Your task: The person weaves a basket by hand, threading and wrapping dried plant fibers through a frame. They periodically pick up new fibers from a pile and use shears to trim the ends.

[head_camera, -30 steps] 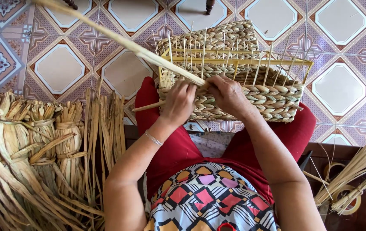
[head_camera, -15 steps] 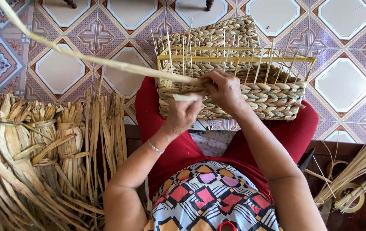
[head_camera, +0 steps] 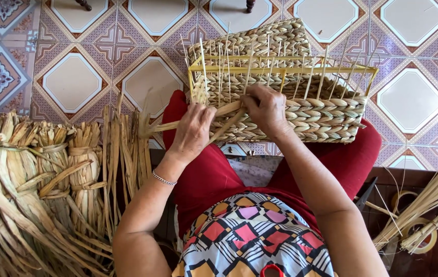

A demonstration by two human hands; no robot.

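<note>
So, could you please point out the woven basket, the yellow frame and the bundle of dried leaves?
Woven basket (head_camera: 321, 115), head view, on its braided front wall.
Yellow frame (head_camera: 280, 68), head view, on the top front bar.
Bundle of dried leaves (head_camera: 29, 190), head view, on the middle of the pile.

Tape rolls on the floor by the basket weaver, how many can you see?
2. One tape roll lies at the lower right beside the loose straw bundle; the other tape roll sits just below it, under the straw. More may be hidden.
</note>
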